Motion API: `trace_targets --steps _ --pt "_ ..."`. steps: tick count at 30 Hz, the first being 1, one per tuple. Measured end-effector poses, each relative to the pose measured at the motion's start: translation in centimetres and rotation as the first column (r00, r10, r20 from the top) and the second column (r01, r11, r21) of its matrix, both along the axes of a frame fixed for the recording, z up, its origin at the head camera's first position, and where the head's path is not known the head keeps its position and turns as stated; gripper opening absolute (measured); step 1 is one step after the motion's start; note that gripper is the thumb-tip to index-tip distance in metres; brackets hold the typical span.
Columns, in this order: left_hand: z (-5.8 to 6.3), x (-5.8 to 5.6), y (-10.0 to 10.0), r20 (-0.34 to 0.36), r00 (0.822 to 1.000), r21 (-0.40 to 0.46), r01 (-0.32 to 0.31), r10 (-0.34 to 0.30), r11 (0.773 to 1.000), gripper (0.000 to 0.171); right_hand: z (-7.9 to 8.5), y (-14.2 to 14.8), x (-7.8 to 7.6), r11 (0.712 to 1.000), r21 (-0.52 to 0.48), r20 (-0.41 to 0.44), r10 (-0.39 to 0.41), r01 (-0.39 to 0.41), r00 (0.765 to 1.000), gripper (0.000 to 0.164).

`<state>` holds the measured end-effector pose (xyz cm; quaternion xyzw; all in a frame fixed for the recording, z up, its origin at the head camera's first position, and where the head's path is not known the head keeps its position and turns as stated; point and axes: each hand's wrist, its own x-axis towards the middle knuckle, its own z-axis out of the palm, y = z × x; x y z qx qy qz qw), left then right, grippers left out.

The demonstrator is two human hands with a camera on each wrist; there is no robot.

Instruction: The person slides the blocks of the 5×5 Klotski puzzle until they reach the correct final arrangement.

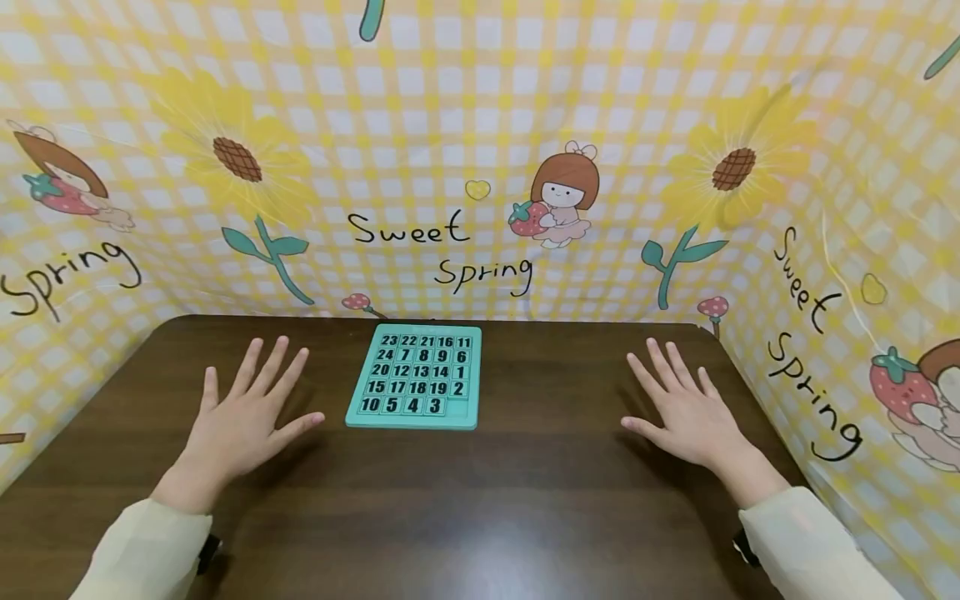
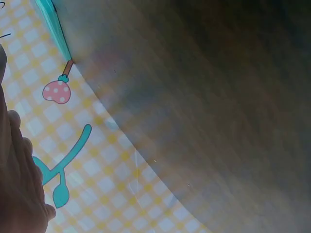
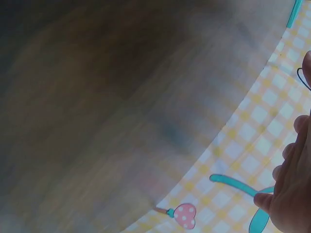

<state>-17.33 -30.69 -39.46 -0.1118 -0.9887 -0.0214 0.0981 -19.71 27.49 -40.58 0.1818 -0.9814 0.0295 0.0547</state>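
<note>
A turquoise sliding number puzzle (image 1: 418,377) lies flat near the back edge of the table, left of centre. Black numbers mark its tiles, and the gap is at the bottom right corner. To its left, my left hand (image 1: 238,421) is spread with straight fingers, holding nothing. My right hand (image 1: 686,417) is spread the same way, well to the right of the puzzle and apart from it. In the left wrist view the puzzle's edge (image 2: 54,29) shows at the top; in the right wrist view a bit of its edge (image 3: 294,13) appears at the top right.
The dark brown wooden table (image 1: 525,500) spreads under both hands. A yellow checked cloth (image 1: 420,108) with flowers, figures and "Sweet Spring" lettering stands behind the table and along both sides. Pale sleeves (image 1: 150,546) cover the forearms.
</note>
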Motion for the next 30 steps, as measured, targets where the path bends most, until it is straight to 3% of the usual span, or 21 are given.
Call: trace_targets --steps 10,15,25,30 --pt "0.5 -1.3 -0.5 0.071 0.997 0.031 0.037 -0.039 0.999 0.092 0.3 -3.3 -2.5 0.998 0.015 0.078 0.056 -0.057 0.995 0.090" --pt "0.4 -1.9 -0.8 0.136 0.987 0.074 0.075 -0.085 0.994 0.092 0.1 -5.1 -3.5 0.996 -0.015 0.108 0.094 -0.092 0.990 0.088" --pt "0.0 -3.7 -0.7 0.227 0.960 0.241 0.111 -0.167 0.964 0.089 0.1 -9.0 -5.4 0.978 -0.084 0.151 0.200 -0.189 0.968 0.086" --pt "-0.1 -5.2 0.0 0.264 0.944 0.314 0.113 -0.200 0.943 0.087 -0.2 -10.9 -6.4 0.970 -0.145 0.221 0.223 -0.194 0.950 0.087"
